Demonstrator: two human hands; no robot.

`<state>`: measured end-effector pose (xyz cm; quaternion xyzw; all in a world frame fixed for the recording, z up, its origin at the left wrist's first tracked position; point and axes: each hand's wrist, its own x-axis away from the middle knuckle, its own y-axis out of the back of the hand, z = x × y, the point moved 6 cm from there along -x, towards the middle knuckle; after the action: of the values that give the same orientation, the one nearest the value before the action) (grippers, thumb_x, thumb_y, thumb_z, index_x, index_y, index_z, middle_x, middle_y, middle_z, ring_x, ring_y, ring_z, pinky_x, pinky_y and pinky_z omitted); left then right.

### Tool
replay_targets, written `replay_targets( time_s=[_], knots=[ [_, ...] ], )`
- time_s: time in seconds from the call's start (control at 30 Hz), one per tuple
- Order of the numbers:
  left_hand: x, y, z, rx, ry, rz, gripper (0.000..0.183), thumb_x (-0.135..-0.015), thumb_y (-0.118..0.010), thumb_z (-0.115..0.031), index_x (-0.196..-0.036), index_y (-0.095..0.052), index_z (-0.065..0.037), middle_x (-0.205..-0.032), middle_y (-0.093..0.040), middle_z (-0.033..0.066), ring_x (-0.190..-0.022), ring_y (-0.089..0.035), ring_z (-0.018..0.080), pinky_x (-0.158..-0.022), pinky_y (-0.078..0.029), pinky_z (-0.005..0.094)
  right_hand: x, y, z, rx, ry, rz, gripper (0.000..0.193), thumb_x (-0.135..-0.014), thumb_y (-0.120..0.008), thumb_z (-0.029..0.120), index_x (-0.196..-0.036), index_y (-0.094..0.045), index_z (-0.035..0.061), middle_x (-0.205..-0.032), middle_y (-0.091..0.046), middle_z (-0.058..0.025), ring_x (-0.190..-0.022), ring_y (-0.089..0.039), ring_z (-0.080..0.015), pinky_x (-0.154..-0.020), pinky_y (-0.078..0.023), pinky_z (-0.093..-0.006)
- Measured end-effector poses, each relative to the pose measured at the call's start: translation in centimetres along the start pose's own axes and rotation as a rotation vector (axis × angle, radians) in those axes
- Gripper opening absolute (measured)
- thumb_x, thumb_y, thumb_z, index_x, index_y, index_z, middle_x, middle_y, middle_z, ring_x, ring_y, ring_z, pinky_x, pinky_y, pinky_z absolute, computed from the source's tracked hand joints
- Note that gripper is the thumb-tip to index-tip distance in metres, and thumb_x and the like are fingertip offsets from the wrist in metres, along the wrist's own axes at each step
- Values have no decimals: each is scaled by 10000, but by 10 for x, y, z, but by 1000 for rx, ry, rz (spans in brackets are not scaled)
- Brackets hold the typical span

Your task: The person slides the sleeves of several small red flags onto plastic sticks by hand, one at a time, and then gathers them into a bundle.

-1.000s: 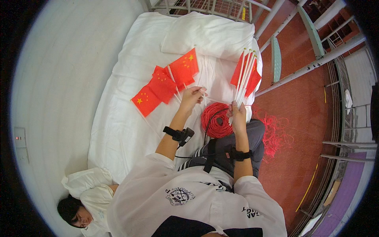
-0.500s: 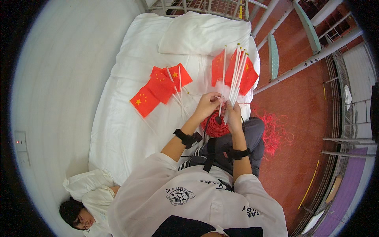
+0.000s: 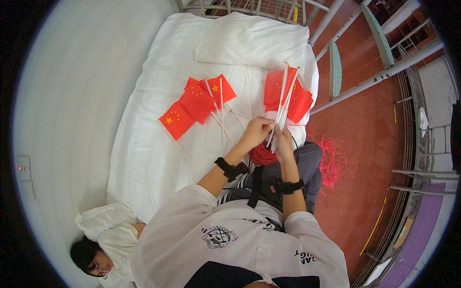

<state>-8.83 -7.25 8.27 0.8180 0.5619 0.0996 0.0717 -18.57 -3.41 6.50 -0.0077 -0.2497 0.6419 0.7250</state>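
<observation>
Over my lap, my right hand (image 3: 284,145) is wrapped round the lower sticks of a bundle of small red flags (image 3: 297,98). The white sticks lean together, their cloths hanging at the top. My left hand (image 3: 258,133) pinches at the left side of the same sticks, just above the right hand; its fingertips are partly hidden. Below both hands sits a coil of red cord (image 3: 263,155), partly covered by them. Several more red flags with yellow stars (image 3: 196,103) lie overlapping on the white bed to the left, with their sticks crossing.
A white bed (image 3: 144,144) bears a pillow (image 3: 252,41) at its far end. Loose red string (image 3: 332,163) is tangled at the bed's right edge, by the reddish floor (image 3: 355,201). A metal ladder (image 3: 379,79) stands at far right. Another person (image 3: 113,249) lies at lower left.
The flag sticks have come closer together and dropped slightly toward me. My left hand has shifted a little right, against the bundle. The flags on the bed stay put.
</observation>
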Motion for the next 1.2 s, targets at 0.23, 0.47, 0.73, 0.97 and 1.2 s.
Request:
replay_targets(
  time_s=[0.23,0.47,0.73,0.97,1.2],
  knots=[
    [-15,34,46,-61,19,-79,187,-787,-559,-187,-898,-630,-55,-800,-594,163,-831,-566,300,-715,-447,377,-1,7,5,80,53,-70,108,-901,-428,121,-940,-474,31,-698,-493,-18,-548,-454,-87,-476,-384,-220],
    [0,110,128,-641,433,-461,345,-763,-591,-212,-985,-455,14,-1061,-502,234,-938,-537,355,-752,-441,426,1,24,24,-30,186,-185,97,-900,-434,127,-879,-448,33,-649,-441,-1,-492,-381,-73,-431,-329,-212],
    [-8,113,138,-601,392,-352,339,-750,-578,-231,-887,-539,76,-779,-598,218,-723,-581,367,-661,-463,410,0,29,16,42,152,-166,101,-902,-433,130,-880,-452,33,-658,-460,-7,-496,-408,-76,-430,-340,-209],
    [-11,93,-10,370,139,-268,290,-812,-582,-251,-889,-592,28,-653,-567,59,-504,-495,102,-472,-411,221,4,21,30,-15,221,-187,105,-903,-436,133,-883,-457,32,-659,-461,-7,-501,-413,-78,-435,-347,-205],
    [-33,27,-9,465,126,-97,247,-819,-597,-218,-912,-607,10,-740,-577,37,-577,-502,79,-509,-417,207,10,-5,39,21,210,-80,96,-893,-433,96,-940,-484,29,-671,-472,5,-531,-442,-77,-466,-379,-208]
  ],
)
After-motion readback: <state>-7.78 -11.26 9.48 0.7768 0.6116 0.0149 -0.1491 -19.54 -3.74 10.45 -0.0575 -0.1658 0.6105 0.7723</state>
